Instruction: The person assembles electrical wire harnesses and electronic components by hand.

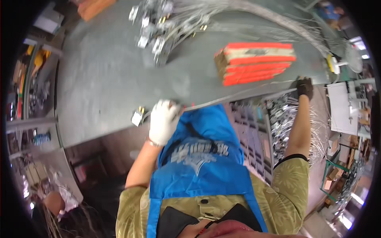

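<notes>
1. Left hand [162,121], in a white glove, is curled closed around a thin grey cable [224,98] at the near edge of the table. A small silver-and-black connector [138,116] sticks out just left of my fist, lying by the table edge.
2. Out to the right, my right hand [304,86] wears a dark glove and sits at the table's near right corner. The cable runs along the edge up to it; I cannot tell whether those fingers are closed on it.
3. Between and beyond my hands, on the right half of the grey table [107,75], stands a red-and-tan stack [256,62], blurred. It may be boxes, but I can't see inside.
4. Farther off, left of the stack, lies a heap of silver connectors [154,31], and their pale wire bundle [274,16] sweeps away to the far right.
5. Below the table edge, beside my right forearm, is a mass of wires with silvery ends [283,117]; I can't make out what holds it. Just left of that stands a grey rack [250,123] divided into compartments, contents too blurred to name.
6. Outermost right, a green-framed rack [326,178] holds brown cartons [336,173]. Far left, shelving [28,79] carries yellow items [39,59].
</notes>
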Motion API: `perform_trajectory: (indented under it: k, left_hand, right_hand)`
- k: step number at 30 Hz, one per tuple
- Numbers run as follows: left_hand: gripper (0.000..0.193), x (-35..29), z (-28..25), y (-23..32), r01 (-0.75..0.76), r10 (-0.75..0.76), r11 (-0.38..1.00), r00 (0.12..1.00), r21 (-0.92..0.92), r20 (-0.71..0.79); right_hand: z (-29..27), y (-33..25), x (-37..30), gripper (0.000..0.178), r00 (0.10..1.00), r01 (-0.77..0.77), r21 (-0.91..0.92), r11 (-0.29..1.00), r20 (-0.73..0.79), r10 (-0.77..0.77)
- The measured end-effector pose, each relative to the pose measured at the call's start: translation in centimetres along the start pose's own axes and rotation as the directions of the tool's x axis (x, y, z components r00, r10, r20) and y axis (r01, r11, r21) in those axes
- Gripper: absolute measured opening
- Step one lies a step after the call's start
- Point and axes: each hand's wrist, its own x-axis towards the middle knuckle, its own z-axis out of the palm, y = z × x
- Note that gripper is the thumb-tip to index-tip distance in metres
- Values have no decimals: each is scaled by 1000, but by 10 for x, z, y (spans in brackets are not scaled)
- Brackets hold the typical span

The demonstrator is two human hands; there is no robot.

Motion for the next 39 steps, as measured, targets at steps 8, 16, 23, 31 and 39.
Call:
perform_trajectory:
  k: [8, 16, 23, 31, 39]
  left_hand:
    - [14, -13, -1, 0, -56, 56, 998, 998, 14, -31]
    - [11, 2, -3, 6, -95, 97, 994, 995, 52, -34]
    - [12, 1, 7, -5, -96, 93, 995, 993, -25, -78]
    - [16, -6, 9, -11, -91, 90, 996, 994, -6, -66]
    - [20, -6, 6, -8, -92, 91, 996, 995, -12, -33]
  right_hand:
    - [-7, -25, -99, 41, 937, 195, 442, 876, -348, -33]
    - [-38, -137, -317, 24, 889, -4, 996, 88, 44, -455]
    - [-70, -220, -366, 25, 576, -406, 912, 62, 308, -757]
    - [-63, -243, -372, 30, 495, -673, 737, 59, 509, -704]
    - [-58, -243, -374, 29, 441, -813, 582, 8, 624, -645]
